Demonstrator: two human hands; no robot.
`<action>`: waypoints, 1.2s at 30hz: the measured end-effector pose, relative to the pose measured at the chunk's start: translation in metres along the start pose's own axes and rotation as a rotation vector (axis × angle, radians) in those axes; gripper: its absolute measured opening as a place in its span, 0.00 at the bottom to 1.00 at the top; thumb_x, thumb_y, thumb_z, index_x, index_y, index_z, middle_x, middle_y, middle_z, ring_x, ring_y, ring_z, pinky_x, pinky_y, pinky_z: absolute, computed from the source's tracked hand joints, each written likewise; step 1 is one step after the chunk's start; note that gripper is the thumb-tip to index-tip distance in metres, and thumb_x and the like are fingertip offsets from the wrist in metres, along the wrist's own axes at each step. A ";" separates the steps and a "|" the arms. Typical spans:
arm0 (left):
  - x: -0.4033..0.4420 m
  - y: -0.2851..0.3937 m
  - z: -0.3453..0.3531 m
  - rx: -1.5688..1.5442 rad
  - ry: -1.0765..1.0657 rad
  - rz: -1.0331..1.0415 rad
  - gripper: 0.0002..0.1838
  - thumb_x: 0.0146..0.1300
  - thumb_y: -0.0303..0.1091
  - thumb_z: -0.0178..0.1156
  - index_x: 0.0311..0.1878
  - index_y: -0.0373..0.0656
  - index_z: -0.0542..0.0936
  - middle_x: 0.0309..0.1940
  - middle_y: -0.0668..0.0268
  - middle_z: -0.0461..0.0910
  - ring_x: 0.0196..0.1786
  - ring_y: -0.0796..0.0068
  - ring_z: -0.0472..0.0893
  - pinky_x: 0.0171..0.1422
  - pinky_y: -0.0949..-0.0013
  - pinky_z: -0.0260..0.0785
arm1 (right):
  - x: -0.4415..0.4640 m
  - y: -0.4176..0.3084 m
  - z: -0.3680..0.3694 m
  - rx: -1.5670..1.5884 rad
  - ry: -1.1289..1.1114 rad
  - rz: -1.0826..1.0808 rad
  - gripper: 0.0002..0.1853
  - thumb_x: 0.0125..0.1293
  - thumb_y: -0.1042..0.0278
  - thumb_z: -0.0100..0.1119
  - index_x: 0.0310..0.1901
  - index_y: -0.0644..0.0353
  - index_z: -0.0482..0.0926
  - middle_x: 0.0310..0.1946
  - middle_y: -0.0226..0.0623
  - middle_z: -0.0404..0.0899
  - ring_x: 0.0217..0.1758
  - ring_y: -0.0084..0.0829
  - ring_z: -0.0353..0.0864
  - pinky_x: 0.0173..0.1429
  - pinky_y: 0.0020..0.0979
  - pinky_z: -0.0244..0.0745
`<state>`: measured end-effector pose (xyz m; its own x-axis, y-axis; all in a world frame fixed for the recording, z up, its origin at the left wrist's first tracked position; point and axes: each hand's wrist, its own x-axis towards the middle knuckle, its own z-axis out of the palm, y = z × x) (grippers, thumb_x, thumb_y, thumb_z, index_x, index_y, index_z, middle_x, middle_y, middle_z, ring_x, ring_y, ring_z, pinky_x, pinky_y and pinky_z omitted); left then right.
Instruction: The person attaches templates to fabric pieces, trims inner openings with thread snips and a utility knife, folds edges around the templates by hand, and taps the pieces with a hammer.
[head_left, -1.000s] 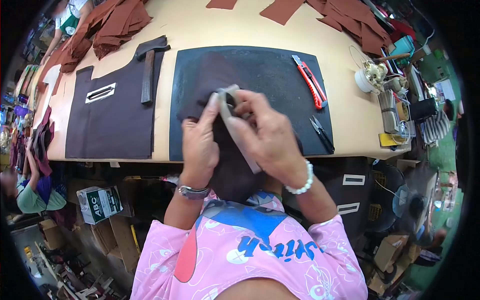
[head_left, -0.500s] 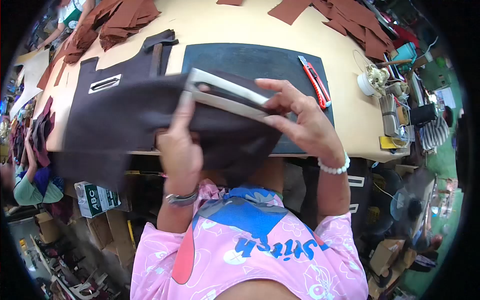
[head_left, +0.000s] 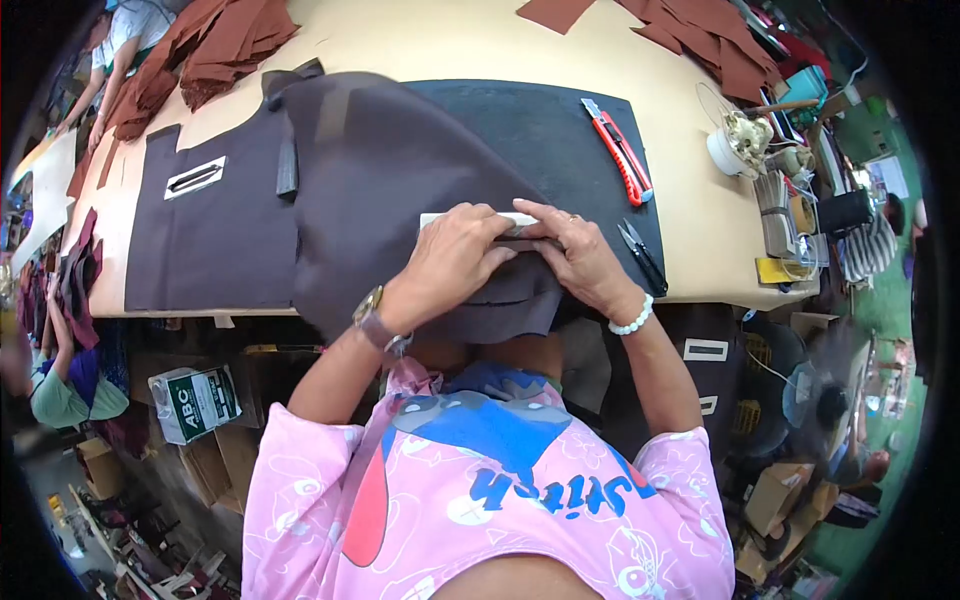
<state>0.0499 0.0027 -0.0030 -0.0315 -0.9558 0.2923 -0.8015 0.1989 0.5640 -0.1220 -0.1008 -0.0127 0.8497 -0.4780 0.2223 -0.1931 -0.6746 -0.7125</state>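
A large dark brown fabric piece [head_left: 390, 170] lies over the dark cutting mat [head_left: 490, 110], its near edge hanging past the table front. On its right part is a white strip [head_left: 429, 219], mostly covered by my fingers. My left hand [head_left: 455, 255] is closed on the fabric beside this strip, thumb toward the right. Opposite it, my right hand [head_left: 582, 258] pinches the same fabric, fingertips almost meeting the left ones. The fold between the fingers is partly hidden. Another dark fabric piece [head_left: 225, 240] with a white-bordered slit [head_left: 195, 178] lies to the left.
A red utility knife [head_left: 620, 155] and small black snips [head_left: 643, 256] lie right of my hands. Brown fabric scraps [head_left: 690, 40] are piled at the back. A white cup [head_left: 727, 152] stands at the right. Another person's arms [head_left: 110, 85] reach in at the far left.
The fabric has come down from a raised, tilted position and turned, now spread over the mat. Both hands have drawn together at the white strip. The snips have come into view.
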 end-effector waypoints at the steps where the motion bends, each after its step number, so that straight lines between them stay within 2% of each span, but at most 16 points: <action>1: 0.007 -0.006 0.002 -0.009 -0.026 0.050 0.11 0.54 0.33 0.63 0.39 0.38 0.81 0.32 0.57 0.79 0.35 0.54 0.78 0.42 0.59 0.69 | -0.002 0.000 0.001 -0.020 0.029 -0.020 0.27 0.56 0.82 0.54 0.59 0.57 0.69 0.38 0.40 0.83 0.43 0.44 0.79 0.51 0.40 0.71; 4: 0.013 -0.016 0.005 -0.132 -0.138 -0.049 0.09 0.54 0.33 0.64 0.36 0.39 0.82 0.31 0.58 0.79 0.35 0.57 0.78 0.41 0.60 0.69 | -0.009 0.004 0.005 -0.052 0.111 -0.044 0.26 0.56 0.79 0.57 0.59 0.58 0.70 0.37 0.37 0.83 0.42 0.42 0.79 0.51 0.38 0.71; 6: 0.010 -0.020 0.006 -0.168 -0.098 -0.042 0.08 0.52 0.30 0.64 0.35 0.39 0.83 0.30 0.58 0.78 0.34 0.59 0.78 0.40 0.62 0.69 | -0.010 0.005 0.006 -0.065 0.149 -0.056 0.25 0.56 0.78 0.58 0.58 0.58 0.71 0.37 0.37 0.83 0.42 0.41 0.80 0.50 0.37 0.72; 9: -0.001 -0.026 0.007 -0.192 -0.036 -0.022 0.08 0.52 0.29 0.65 0.37 0.40 0.84 0.28 0.61 0.77 0.34 0.62 0.77 0.39 0.63 0.69 | -0.013 0.012 0.005 -0.182 0.183 -0.189 0.23 0.56 0.76 0.59 0.56 0.58 0.73 0.36 0.36 0.83 0.42 0.38 0.81 0.50 0.38 0.74; 12: -0.008 -0.030 0.006 -0.117 0.018 0.047 0.09 0.51 0.29 0.65 0.37 0.42 0.84 0.27 0.64 0.75 0.32 0.66 0.76 0.37 0.65 0.69 | -0.017 0.021 -0.001 -0.287 0.120 -0.332 0.21 0.57 0.76 0.59 0.54 0.58 0.75 0.36 0.36 0.82 0.42 0.36 0.82 0.51 0.39 0.76; 15: -0.010 -0.029 0.006 -0.025 0.041 0.113 0.09 0.52 0.30 0.65 0.38 0.44 0.84 0.26 0.66 0.74 0.31 0.68 0.75 0.36 0.66 0.68 | -0.024 0.018 -0.013 -0.413 0.039 -0.357 0.19 0.56 0.75 0.61 0.52 0.58 0.76 0.37 0.38 0.82 0.43 0.36 0.82 0.53 0.39 0.76; 18: -0.009 -0.029 0.005 0.030 0.036 0.161 0.10 0.52 0.31 0.65 0.38 0.45 0.84 0.27 0.66 0.74 0.31 0.69 0.74 0.35 0.67 0.68 | -0.026 0.018 -0.014 -0.246 0.080 -0.301 0.18 0.56 0.73 0.62 0.50 0.59 0.76 0.35 0.39 0.81 0.38 0.38 0.82 0.47 0.39 0.76; 21: -0.008 -0.031 0.006 0.034 0.025 0.196 0.10 0.51 0.31 0.66 0.39 0.45 0.84 0.27 0.66 0.74 0.31 0.69 0.74 0.34 0.67 0.68 | -0.020 0.011 -0.014 -0.094 0.119 0.114 0.20 0.55 0.70 0.62 0.50 0.60 0.75 0.36 0.39 0.78 0.38 0.39 0.79 0.44 0.38 0.74; 24: -0.007 -0.032 0.004 0.026 0.026 0.220 0.10 0.51 0.31 0.66 0.39 0.45 0.84 0.27 0.67 0.74 0.30 0.69 0.73 0.34 0.67 0.68 | -0.010 0.011 -0.006 -0.333 0.154 0.060 0.21 0.55 0.70 0.62 0.52 0.60 0.74 0.38 0.39 0.76 0.41 0.38 0.76 0.43 0.37 0.71; 25: -0.007 -0.031 0.004 0.026 0.029 0.223 0.11 0.51 0.30 0.66 0.39 0.45 0.84 0.27 0.67 0.74 0.30 0.69 0.73 0.34 0.67 0.68 | -0.009 0.009 -0.005 -0.402 0.090 0.101 0.23 0.55 0.68 0.63 0.54 0.59 0.73 0.44 0.39 0.74 0.49 0.38 0.73 0.51 0.36 0.69; 28: -0.007 -0.031 0.003 0.020 0.018 0.214 0.10 0.51 0.30 0.66 0.39 0.44 0.84 0.27 0.66 0.74 0.30 0.69 0.74 0.34 0.67 0.68 | -0.007 0.013 -0.002 -0.530 0.149 -0.026 0.27 0.55 0.63 0.63 0.58 0.57 0.70 0.51 0.39 0.70 0.58 0.41 0.68 0.60 0.41 0.64; 31: -0.007 -0.029 0.003 -0.007 0.019 0.199 0.09 0.52 0.30 0.65 0.39 0.44 0.84 0.27 0.66 0.74 0.31 0.68 0.74 0.35 0.66 0.68 | -0.004 0.007 0.009 -0.623 0.128 0.002 0.31 0.56 0.56 0.62 0.61 0.55 0.67 0.57 0.40 0.66 0.65 0.42 0.61 0.66 0.49 0.56; 34: -0.007 -0.028 0.003 0.008 0.032 0.198 0.08 0.53 0.30 0.65 0.38 0.43 0.84 0.28 0.65 0.74 0.31 0.68 0.74 0.35 0.66 0.68 | -0.005 0.011 0.017 -0.627 0.101 0.009 0.34 0.57 0.51 0.61 0.63 0.54 0.64 0.62 0.40 0.63 0.68 0.43 0.57 0.68 0.53 0.53; 36: -0.009 -0.027 0.002 0.022 0.030 0.192 0.08 0.53 0.30 0.65 0.38 0.43 0.84 0.28 0.65 0.74 0.32 0.68 0.75 0.35 0.66 0.68 | -0.010 0.016 0.007 -0.681 0.125 0.088 0.36 0.57 0.49 0.59 0.66 0.52 0.61 0.64 0.40 0.61 0.69 0.45 0.56 0.68 0.55 0.50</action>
<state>0.0703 0.0059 -0.0226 -0.1678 -0.8938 0.4159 -0.7950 0.3721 0.4790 -0.1300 -0.1032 -0.0314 0.7617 -0.5809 0.2868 -0.5582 -0.8132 -0.1646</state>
